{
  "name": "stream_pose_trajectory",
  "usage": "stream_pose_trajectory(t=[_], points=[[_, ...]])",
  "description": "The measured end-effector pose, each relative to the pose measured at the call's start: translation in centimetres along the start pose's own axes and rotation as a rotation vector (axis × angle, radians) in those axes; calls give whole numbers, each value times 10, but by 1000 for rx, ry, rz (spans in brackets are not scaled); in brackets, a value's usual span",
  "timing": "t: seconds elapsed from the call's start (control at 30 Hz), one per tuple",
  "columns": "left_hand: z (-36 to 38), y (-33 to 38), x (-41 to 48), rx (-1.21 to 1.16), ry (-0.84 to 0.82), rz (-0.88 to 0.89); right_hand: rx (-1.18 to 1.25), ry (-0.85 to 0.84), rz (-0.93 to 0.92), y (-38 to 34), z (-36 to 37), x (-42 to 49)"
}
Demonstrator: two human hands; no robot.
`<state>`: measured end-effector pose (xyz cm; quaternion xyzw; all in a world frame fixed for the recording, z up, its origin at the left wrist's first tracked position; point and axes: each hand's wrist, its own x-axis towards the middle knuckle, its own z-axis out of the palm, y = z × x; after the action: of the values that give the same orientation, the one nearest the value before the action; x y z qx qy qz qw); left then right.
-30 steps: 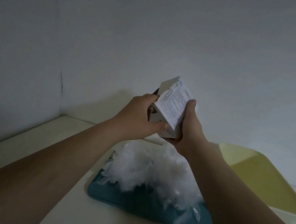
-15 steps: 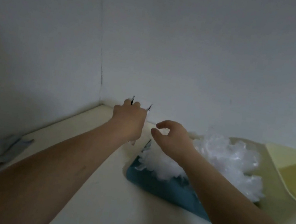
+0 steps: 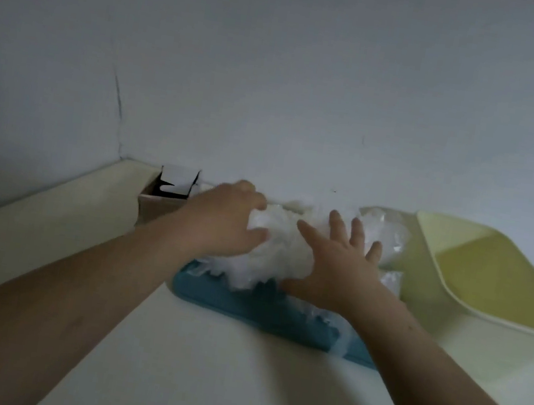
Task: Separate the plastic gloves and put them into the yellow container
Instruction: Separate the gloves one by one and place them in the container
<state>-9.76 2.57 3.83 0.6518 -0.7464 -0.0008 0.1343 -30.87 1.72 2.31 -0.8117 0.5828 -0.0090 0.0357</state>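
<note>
I'm looking into a bare indoor corner: plain pale walls (image 3: 310,87) meet at a thin dark seam (image 3: 118,103) above a cream tabletop (image 3: 202,348) set against them. On it sit a torn-open cardboard box (image 3: 159,208), a blue tray (image 3: 243,306) and a yellow container (image 3: 431,254). In this dim light, my best guess is a plain room at home or a makeshift workstation.

Blue tray (image 3: 252,314) on white table (image 3: 197,382); open box (image 3: 158,210) back-left.
</note>
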Motion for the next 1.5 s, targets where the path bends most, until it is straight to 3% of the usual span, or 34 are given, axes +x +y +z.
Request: stream_pose_trajectory(t=[0.1,0.27,0.43,0.5,0.6,0.7,0.8,0.93,0.97,1.03,1.13,1.23,1.4,1.5], points=[[32,12,0,8,-148,-44,-10,53,-56,5,22,8],[63,-2,8,-154,-13,-62,14,199,-105,26,31,39],[67,3,22,-56,41,-77,56,140,-110,37,20,54],[65,9,26,1,141,-16,193,200,-156,38,7,47],[64,26,27,-196,365,181,500,410,-244,39,-9,40],[68,45,29,-420,284,283,734,505,-252,43,-5,47],[77,58,35,-487,170,288,780,488,-205,49,-1,59],[76,79,30,-259,629,377,796,507,-200,67,-14,53],[74,85,26,-260,659,450,794,495,-196,70,-18,51],[76,94,20,-258,477,548,782,508,-187,75,-24,46],[85,101,25,8,193,508,760,544,-198,73,-31,41],[76,105,28,47,183,441,697,494,-255,73,-37,31],[42,97,33,-395,73,80,675,382,-285,83,-52,16],[21,85,45,-485,225,1,614,245,-294,89,-55,12]])
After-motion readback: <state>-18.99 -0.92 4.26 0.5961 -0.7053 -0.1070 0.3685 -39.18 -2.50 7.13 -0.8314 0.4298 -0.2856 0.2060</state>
